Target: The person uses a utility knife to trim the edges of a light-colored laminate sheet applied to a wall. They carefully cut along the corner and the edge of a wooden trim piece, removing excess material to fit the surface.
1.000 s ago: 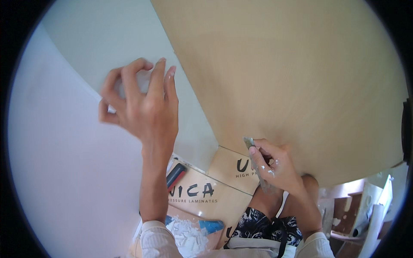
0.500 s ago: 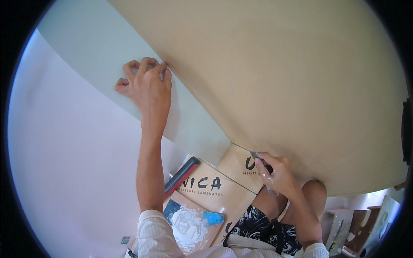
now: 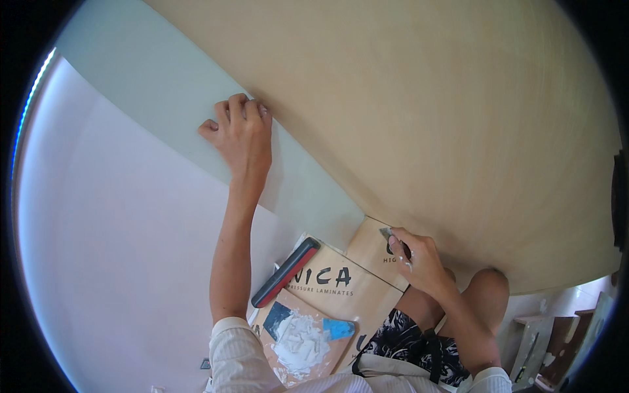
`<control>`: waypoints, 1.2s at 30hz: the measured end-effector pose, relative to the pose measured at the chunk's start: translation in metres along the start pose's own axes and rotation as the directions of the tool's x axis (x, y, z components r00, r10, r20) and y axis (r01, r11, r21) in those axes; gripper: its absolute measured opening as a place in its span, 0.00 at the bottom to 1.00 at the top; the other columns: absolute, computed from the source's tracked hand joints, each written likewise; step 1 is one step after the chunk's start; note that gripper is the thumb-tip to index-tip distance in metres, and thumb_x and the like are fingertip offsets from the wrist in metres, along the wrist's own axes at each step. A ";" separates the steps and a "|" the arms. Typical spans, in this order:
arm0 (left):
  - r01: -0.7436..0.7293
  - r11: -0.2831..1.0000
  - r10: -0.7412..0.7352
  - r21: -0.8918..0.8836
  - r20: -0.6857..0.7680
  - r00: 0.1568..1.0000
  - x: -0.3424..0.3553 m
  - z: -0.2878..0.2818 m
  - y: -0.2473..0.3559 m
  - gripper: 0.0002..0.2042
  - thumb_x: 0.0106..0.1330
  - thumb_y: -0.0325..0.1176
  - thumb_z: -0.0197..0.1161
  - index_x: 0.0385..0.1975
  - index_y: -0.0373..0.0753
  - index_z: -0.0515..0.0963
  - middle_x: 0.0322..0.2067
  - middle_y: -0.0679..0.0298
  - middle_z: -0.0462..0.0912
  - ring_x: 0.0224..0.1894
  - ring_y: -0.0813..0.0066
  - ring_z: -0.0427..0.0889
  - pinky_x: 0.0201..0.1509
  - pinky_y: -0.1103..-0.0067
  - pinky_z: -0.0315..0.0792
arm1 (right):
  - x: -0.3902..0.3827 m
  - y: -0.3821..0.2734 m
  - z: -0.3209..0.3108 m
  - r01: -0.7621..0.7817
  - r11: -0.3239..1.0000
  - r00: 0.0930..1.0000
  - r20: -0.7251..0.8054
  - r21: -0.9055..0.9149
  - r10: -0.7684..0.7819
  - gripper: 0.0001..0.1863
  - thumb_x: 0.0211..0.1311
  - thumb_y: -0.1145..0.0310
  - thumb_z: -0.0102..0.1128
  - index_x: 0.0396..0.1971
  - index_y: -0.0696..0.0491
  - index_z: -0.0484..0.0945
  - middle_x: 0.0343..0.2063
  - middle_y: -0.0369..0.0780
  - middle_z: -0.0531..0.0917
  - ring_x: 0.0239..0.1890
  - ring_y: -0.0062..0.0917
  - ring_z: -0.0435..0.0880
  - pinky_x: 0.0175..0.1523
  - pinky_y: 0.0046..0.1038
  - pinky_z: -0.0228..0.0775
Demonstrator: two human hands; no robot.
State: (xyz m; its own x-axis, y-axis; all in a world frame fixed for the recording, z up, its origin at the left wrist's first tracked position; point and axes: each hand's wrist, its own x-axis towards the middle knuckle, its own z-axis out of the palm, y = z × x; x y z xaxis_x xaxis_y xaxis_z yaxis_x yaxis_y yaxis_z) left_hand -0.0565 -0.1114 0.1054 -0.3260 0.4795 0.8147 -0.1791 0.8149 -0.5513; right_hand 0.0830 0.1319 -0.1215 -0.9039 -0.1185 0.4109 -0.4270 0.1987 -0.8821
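My left hand (image 3: 239,137) rests with bent, separated fingertips on a pale green strip (image 3: 151,78), beside its seam with a large beige panel (image 3: 445,118); anything under the palm is hidden. My right hand (image 3: 422,262) grips a putty-smeared scraper (image 3: 386,233), its blade pointing up-left, near the lower corner of that seam. Below, on printed beige boards (image 3: 373,288), lie a long black-and-red tool (image 3: 285,272) and a pinkish board (image 3: 291,368) bearing white putty (image 3: 298,337) and a blue plastic piece (image 3: 338,328).
A white wall (image 3: 111,229) fills the left side, curving toward the rim. My bent legs (image 3: 485,295) are at lower right. Beyond them, grey and brown wooden pieces (image 3: 537,340) stand on a pale floor, one with a long tool on it.
My left hand has shifted nearer the seam, its fingers more bunched. The view has turned, so the seam runs more diagonally. My right hand still holds the scraper, now slightly lower in view.
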 end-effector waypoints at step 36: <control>0.000 0.994 0.008 -0.112 0.070 0.998 0.009 -0.008 -0.026 0.05 0.65 0.30 0.67 0.38 0.39 0.81 0.56 0.64 0.75 0.56 0.61 0.70 0.57 0.64 0.62 | -0.001 0.018 -0.003 0.058 0.996 0.997 0.048 -0.061 -0.055 0.05 0.66 0.74 0.62 0.38 0.56 0.83 0.17 0.51 0.79 0.19 0.48 0.79 0.28 0.43 0.70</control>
State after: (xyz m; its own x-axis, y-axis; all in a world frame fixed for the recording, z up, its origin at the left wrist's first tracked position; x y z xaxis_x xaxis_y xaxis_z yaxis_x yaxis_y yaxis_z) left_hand -0.0472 -0.1252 0.1286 -0.3915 0.4622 0.7957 -0.0743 0.8460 -0.5280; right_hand 0.0764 0.1384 -0.1369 -0.8769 -0.1761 0.4472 -0.4792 0.2507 -0.8411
